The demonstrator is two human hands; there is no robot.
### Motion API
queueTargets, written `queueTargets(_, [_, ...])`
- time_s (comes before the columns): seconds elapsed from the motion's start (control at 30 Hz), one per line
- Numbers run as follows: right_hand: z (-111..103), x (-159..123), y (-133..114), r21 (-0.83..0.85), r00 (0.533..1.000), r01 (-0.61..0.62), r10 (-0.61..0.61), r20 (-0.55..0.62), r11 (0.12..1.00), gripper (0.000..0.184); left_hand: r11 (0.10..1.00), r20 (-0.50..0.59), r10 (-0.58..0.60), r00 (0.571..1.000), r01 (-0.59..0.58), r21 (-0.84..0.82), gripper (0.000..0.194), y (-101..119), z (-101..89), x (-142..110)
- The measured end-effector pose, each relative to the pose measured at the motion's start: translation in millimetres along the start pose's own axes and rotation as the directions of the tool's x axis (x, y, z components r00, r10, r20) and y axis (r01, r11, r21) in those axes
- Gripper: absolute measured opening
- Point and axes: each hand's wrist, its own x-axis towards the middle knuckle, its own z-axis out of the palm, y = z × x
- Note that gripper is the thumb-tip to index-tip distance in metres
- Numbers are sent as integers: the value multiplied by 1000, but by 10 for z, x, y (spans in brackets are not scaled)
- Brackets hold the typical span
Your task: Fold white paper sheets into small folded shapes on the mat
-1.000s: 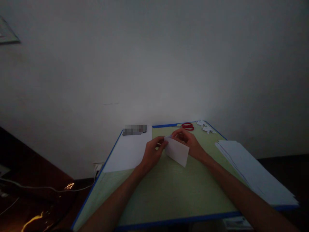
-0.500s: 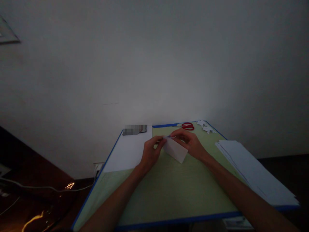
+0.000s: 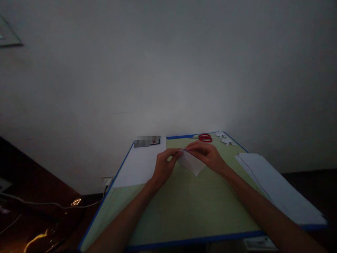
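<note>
A small piece of white paper is held up over the green table top, one corner pointing down toward me. My left hand pinches its upper left edge between thumb and fingers. From the other side my right hand grips the top edge, fingertips close to those of the left. The paper's upper part is partly covered by the fingers, so its folds cannot be made out. Beyond the right hand lie red-handled scissors.
The green table has blue edging. A white sheet lies at left, with a partly blurred-out dark-edged object on it. Paper scraps lie at the far right corner, a stack of paper along the right. A wall rises behind.
The paper has tilted, and its lower corner has shifted slightly up and left. The right fingers have closed nearer the top edge. Both arms stay nearly in place.
</note>
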Motion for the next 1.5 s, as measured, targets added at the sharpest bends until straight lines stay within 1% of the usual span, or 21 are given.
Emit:
queueTargets(0.13, [-8,0,1,4,1000,-9,9,5,1000,12,1000,4,20,1000,-20,14,10,-7,-7,-3])
queueTargets(0.23, [-2,-4,-3,18,997,-79,78,13,997,14,1000,1,6,1000,-6,11,9,5,-9,3])
queueTargets(0.27, [1,-6,-4,43,993,-119,119,13,992,18,1000,-3,-5,1000,5,3,9,7,-9,5])
queueTargets(0.37, [-6,-11,-1,139,973,-231,233,4,963,41,999,-18,-37,999,36,-38,10,6,-11,12])
queueTargets(0.4, [-15,-14,1,151,968,-249,252,-4,957,43,998,-24,-44,999,42,-48,11,5,-11,14])
queueTargets(0.43, [-27,-16,2,147,965,-257,261,-7,955,41,998,-31,-46,998,45,-51,12,4,-12,15])
queueTargets(0.47, [-42,-19,2,127,966,-257,260,-4,958,38,998,-39,-43,998,41,-47,13,3,-12,15])
queueTargets(0.53, [-69,-24,-3,68,972,-233,231,30,970,39,1000,-50,-18,999,17,-25,14,3,-12,13])
queueTargets(0.63, [-73,-22,-21,-42,985,-156,159,64,987,39,999,-48,44,998,-44,10,11,5,-13,5])
queueTargets(0.7, [-42,-15,-32,-113,993,-105,109,33,988,38,996,-35,80,996,-79,28,9,8,-14,-2])
queueTargets(0.8, [19,-5,-40,-188,999,-44,39,-27,981,26,991,1,131,991,-131,40,10,14,-18,-11])
queueTargets(0.9, [51,-1,-40,-242,997,-9,-9,-73,970,17,984,18,173,985,-174,26,12,19,-24,-12])
queueTargets(1.0, [49,0,-34,-262,995,35,-59,-85,964,12,982,19,185,983,-186,18,13,19,-27,-7])
queueTargets(1.1, [37,2,-20,-260,993,71,-93,-75,963,12,981,14,190,982,-190,22,13,19,-24,0])
queueTargets(1.17, [33,5,-11,-255,993,72,-93,-73,964,13,980,6,195,981,-195,33,13,18,-21,4])
queueTargets(1.27, [33,9,0,-244,997,47,-60,-47,969,15,980,-18,190,982,-189,65,12,11,-19,5])
queueTargets(1.37, [36,8,12,-243,1000,7,-13,-25,970,16,980,-53,182,982,-176,92,22,-10,-21,1])
queueTargets(1.43, [36,2,26,-250,999,-23,15,-34,968,19,975,-51,198,979,-192,108,27,-28,-22,-4])
queueTargets(1.5, [36,-6,43,-258,998,-50,37,-54,965,23,966,-26,233,972,-228,123,25,-48,-22,-10])
